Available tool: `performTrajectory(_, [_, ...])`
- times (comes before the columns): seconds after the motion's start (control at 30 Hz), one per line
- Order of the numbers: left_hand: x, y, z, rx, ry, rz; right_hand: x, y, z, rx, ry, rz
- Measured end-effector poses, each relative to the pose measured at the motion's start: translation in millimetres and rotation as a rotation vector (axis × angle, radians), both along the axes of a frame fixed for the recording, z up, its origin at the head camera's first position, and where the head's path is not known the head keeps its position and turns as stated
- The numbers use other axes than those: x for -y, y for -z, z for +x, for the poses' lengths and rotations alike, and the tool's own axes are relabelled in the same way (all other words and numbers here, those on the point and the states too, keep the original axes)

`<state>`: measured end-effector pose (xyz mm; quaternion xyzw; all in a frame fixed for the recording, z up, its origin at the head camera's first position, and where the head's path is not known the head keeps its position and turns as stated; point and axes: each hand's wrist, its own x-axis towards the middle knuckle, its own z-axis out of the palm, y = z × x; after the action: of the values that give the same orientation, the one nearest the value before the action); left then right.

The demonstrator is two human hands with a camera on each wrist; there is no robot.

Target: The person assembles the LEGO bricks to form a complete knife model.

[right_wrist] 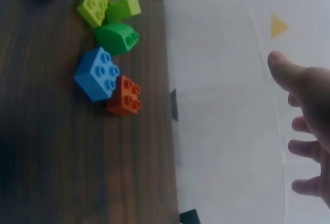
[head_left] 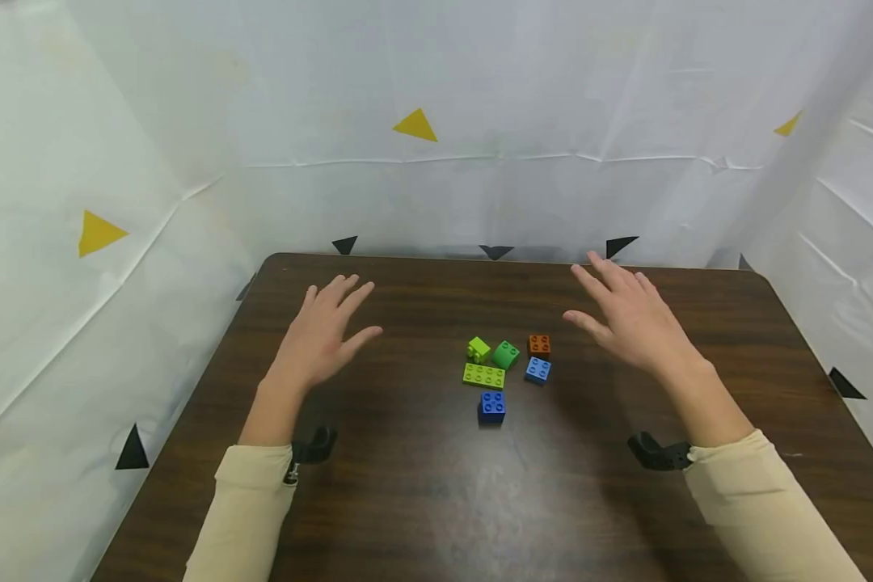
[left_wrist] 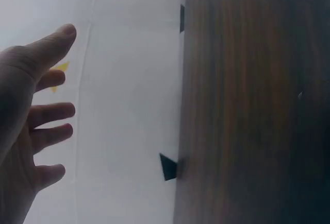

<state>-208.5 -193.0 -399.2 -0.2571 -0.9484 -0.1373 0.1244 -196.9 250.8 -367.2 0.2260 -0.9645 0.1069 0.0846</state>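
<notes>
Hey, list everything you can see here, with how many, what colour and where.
Dark block: 1, deep blue, nearest the person
Long block: 1, lime, just beyond the dark block
Small block: 1, lime, behind the long block
Sloped block: 1, green, right of the small block
Pale block: 1, light blue, right of the sloped block
Orange block: 1, orange-red, behind the pale block
Table: 1, brown, under the blocks
Sheeting: white, around the table; number of pieces unclear
Yellow triangles: 3, on the sheeting
Black triangles: several, lower down
Wrist devices: 2, black
Sleeves: 2, beige
Hands: 2, above the table
</notes>
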Motion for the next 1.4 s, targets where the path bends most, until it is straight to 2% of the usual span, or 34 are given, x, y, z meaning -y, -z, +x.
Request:
performTrajectory(0.13, [-6.9, 9.3, 3.8, -0.011, 0.056, 0.117, 12, 8.4, 0.2, -0.053, -0.069, -0.034])
performTrajectory(0.2, [-13.7, 15.1, 6.2, 0.003, 0.091, 0.188, 20, 14.2, 1.7, -0.053, -0.096, -0.062])
performTrajectory(0.37, [-35.1, 31.7, 15.6, 0.112, 0.156, 0.328, 38, 30.6, 8.1, 0.016, -0.145, -0.100])
performTrajectory(0.6, [-64.8, 49.9, 27.0, 0.227, 0.216, 0.428, 56, 53.9, 12.4, 0.056, -0.195, -0.132])
performTrajectory(0.77, [-81.3, 59.8, 34.0, 0.315, 0.241, 0.439, 68, 71.5, 12.4, 0.073, -0.222, -0.162])
performTrajectory(0.87, [-92.4, 65.6, 38.2, 0.377, 0.261, 0.419, 74, 80.2, 13.4, 0.097, -0.228, -0.154])
performTrajectory(0.97, [-106.1, 70.9, 41.1, 0.407, 0.281, 0.393, 78, 88.0, 13.5, 0.102, -0.233, -0.134])
performTrajectory(1.07, [-119.4, 74.8, 43.4, 0.394, 0.281, 0.353, 82, 93.9, 13.4, 0.084, -0.246, -0.114])
performTrajectory(1.2, [-133.2, 78.6, 46.3, 0.371, 0.245, 0.295, 86, 99.6, 13.4, 0.062, -0.261, -0.081])
performTrajectory(1.4, [-144.7, 85.7, 48.6, 0.345, 0.203, 0.274, 91, 106.4, 12.4, 0.030, -0.250, -0.043])
